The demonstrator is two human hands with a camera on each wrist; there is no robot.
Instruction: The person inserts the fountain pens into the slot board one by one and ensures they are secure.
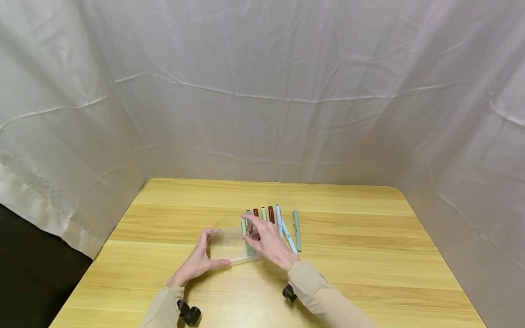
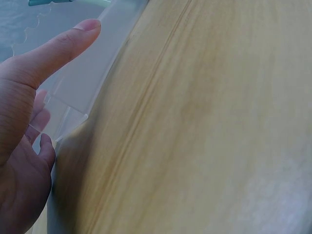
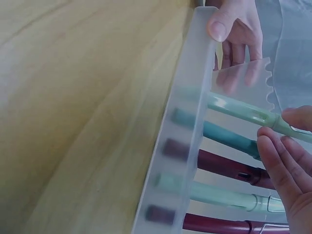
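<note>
My left hand (image 1: 198,259) grips the left end of a clear frosted plastic pen holder (image 1: 225,248), thumb along its front wall (image 2: 87,73) and fingers at the back. A pale green pen (image 3: 239,108) lies in the holder, its lower end behind the front wall. My right hand (image 1: 268,241) pinches this pen near its clip between thumb and fingers. Beside it in the right wrist view sit a teal pen (image 3: 229,137), a dark red pen (image 3: 226,165), another pale green pen (image 3: 224,196) and another dark red pen (image 3: 214,223).
Right of these stands a light blue pen (image 1: 279,218); a second light blue pen (image 1: 289,237) slants beside it. A grey-green pen (image 1: 297,230) lies further right on the wooden table (image 1: 369,255). Pale curtains (image 1: 279,127) hang around the table's back and sides.
</note>
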